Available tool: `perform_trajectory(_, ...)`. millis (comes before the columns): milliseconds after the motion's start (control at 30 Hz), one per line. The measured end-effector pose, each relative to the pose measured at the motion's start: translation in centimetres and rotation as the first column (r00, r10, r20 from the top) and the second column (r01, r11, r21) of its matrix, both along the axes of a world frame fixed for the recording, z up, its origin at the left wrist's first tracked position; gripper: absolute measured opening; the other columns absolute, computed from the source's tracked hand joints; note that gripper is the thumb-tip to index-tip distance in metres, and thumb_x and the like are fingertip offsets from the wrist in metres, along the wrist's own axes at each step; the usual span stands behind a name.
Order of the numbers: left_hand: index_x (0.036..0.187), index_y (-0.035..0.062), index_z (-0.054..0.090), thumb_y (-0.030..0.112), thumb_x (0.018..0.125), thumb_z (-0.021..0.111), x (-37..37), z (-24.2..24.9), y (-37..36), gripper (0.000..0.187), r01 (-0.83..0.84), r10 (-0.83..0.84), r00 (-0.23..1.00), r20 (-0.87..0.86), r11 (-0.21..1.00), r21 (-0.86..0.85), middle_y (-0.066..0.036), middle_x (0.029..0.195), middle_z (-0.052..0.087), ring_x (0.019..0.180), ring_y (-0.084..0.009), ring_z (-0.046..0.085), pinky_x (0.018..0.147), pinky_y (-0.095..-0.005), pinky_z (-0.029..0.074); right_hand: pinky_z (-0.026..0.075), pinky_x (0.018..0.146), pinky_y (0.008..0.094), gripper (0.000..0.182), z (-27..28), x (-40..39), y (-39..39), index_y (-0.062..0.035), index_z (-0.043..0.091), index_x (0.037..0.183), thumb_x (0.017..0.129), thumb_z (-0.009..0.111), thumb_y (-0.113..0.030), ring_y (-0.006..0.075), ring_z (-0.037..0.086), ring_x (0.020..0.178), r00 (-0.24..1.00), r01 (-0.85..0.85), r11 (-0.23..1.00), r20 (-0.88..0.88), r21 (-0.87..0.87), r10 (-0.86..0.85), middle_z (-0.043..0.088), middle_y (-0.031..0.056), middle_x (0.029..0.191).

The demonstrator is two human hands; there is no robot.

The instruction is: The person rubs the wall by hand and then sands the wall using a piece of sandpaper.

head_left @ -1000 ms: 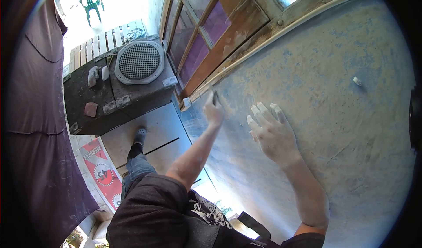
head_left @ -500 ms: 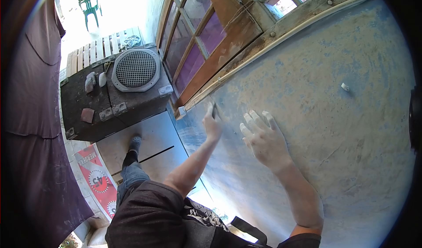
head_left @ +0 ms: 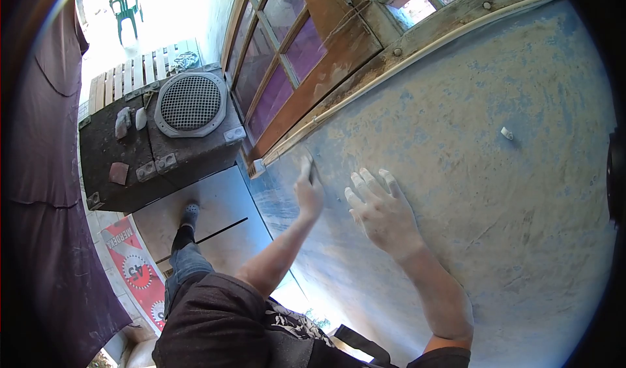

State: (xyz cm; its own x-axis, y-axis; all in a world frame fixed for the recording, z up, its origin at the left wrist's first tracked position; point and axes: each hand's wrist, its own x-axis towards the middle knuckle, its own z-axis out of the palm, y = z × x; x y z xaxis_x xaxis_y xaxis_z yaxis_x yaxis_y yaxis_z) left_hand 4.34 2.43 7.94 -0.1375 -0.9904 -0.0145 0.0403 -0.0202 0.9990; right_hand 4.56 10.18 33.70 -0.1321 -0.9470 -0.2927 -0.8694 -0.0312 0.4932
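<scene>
A wall [head_left: 495,192] with patchy grey and blue plaster fills the right side of the view. My left hand [head_left: 308,188] is at the wall's left part, below the wooden frame, its fingers closed around something thin and dark that I cannot make out. To its right, my right hand [head_left: 381,211] lies against the wall with its fingers spread and whitish dust on the fingertips; it holds nothing. A pale cable [head_left: 417,62] runs along the wall's upper edge above both hands. A small white peg [head_left: 507,133] sticks out of the wall at the right.
A dark speaker box [head_left: 130,153] with a round grille [head_left: 190,104] stands at the left, a reddish block [head_left: 119,173] on it. Beyond are a slatted pallet [head_left: 130,74] and green chair [head_left: 124,8]. Wooden windowed door [head_left: 280,48] above; dark cloth [head_left: 52,172] and red banner [head_left: 134,263] left.
The whole view has shifted slightly, so the surroundings appear farther left. Both hands remain at the wall in nearly the same places, the left one's wrist turned a little.
</scene>
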Motion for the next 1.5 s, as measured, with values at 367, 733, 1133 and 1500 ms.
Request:
perform_trajectory(367,0.140,-0.0012,0.066,0.017,0.109,0.055,-0.5,1.1,-5.4,0.037,0.100,-0.129,0.989,0.077,0.946,0.308,-0.030,0.131,0.068,0.123,-0.0428,0.068,0.104,-0.0445,0.053,0.022,0.130,0.0467,0.042,0.4,0.0,-0.1,-0.0180,0.067,0.140,0.102,0.067,-0.036,0.0191,0.041,0.151,1.000,0.001,1.000,0.028,0.003,-0.001,0.057,0.0063,0.154)
perform_trajectory(733,0.124,-0.0004,0.075,0.015,0.108,0.056,-0.2,1.7,-5.3,0.029,0.073,-0.061,0.996,-0.060,0.972,0.224,-0.027,0.100,0.078,0.098,-0.0412,0.077,0.084,-0.0466,0.055,0.021,0.130,0.0466,0.042,0.9,0.5,0.1,-0.0163,0.068,0.139,0.102,0.067,-0.035,0.0202,0.042,0.151,0.998,0.013,1.000,0.061,-0.012,-0.012,0.058,0.0068,0.153)
perform_trajectory(1133,0.139,-0.0059,0.064,0.014,0.109,0.052,1.8,8.1,-4.6,0.038,0.230,-0.229,0.973,0.026,0.972,-0.048,-0.031,0.122,0.071,0.119,-0.0455,0.069,0.102,-0.0481,0.053,0.025,0.129,0.0473,0.037,0.3,0.5,0.3,-0.0143,0.069,0.137,0.106,0.059,-0.031,0.0234,0.044,0.149,0.996,0.001,1.000,0.091,-0.025,0.001,0.060,0.0098,0.149)
perform_trajectory(1500,0.142,-0.0078,0.061,-0.003,0.099,0.059,3.6,7.8,0.7,0.043,0.237,-0.309,0.941,-0.142,0.895,-0.379,-0.033,0.147,0.056,0.142,-0.0419,0.052,0.119,-0.0457,0.046,0.026,0.128,0.0483,0.038,1.0,1.1,0.1,-0.0131,0.069,0.136,0.102,0.064,-0.029,0.0239,0.047,0.147,0.999,-0.030,0.996,0.028,-0.082,0.033,0.062,0.0092,0.147)
